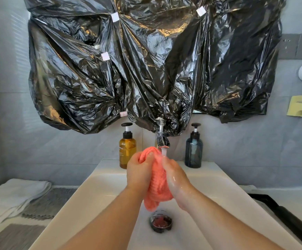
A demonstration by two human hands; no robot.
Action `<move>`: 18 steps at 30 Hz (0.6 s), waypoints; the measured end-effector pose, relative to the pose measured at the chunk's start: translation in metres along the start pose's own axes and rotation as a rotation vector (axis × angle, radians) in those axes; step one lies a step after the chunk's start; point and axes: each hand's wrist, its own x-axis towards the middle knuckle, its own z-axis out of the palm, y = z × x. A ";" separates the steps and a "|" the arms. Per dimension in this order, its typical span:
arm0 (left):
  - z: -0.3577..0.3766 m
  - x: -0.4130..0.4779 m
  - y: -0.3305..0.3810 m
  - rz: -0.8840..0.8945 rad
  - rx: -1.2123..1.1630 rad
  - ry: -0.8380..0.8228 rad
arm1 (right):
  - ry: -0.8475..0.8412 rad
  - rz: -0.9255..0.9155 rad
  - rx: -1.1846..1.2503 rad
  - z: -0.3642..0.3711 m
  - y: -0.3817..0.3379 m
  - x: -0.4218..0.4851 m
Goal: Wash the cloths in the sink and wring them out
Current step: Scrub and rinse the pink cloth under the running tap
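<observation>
A wet coral-pink cloth point(157, 184) is bunched between both my hands above the white sink point(96, 193). My left hand point(139, 173) grips its upper left part, fingers curled into the fabric. My right hand point(175, 175), wet and shiny, grips the cloth's right side. Water runs from the chrome tap point(162, 139) onto the cloth and my right hand. The cloth's lower end hangs above the drain point(161, 223).
An amber pump bottle point(127, 148) stands left of the tap, a dark blue pump bottle point(193, 150) right of it. White point(15, 197) and grey point(47, 204) folded towels lie on the counter at left. Black plastic sheeting point(146, 60) covers the wall above. A black tray edge point(281, 213) is at right.
</observation>
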 end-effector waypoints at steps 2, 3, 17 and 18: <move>0.000 -0.001 -0.001 0.048 0.089 0.008 | 0.109 -0.123 -0.144 0.007 0.008 -0.002; -0.001 -0.001 -0.002 0.055 0.129 -0.003 | 0.170 -0.184 -0.223 0.009 0.012 -0.004; 0.007 -0.013 0.013 -0.144 0.002 -0.379 | 0.428 -0.251 -0.085 -0.023 -0.005 0.007; 0.007 -0.015 0.014 -0.204 -0.003 -0.410 | 0.455 -0.251 0.049 -0.027 -0.008 0.010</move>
